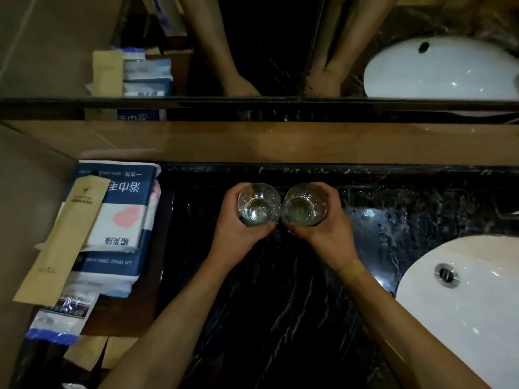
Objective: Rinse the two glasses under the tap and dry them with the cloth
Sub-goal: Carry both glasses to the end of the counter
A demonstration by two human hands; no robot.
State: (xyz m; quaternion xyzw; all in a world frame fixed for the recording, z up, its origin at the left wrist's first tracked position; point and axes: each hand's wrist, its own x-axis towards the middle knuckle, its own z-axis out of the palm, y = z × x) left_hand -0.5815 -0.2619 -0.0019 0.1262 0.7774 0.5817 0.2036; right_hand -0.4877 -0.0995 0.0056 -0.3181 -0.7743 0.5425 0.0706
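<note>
While both glasses stand side by side at the back of the dark counter [275, 318], well left of the sink [463, 304], the task looks barely begun. The left hand [236, 234] is wrapped around the left glass [259, 204], the right hand [325, 234] around the right glass [304, 204], rims nearly touching. Next, I judge, both must be carried rightward over the sink; no tap or loose cloth is visible.
</note>
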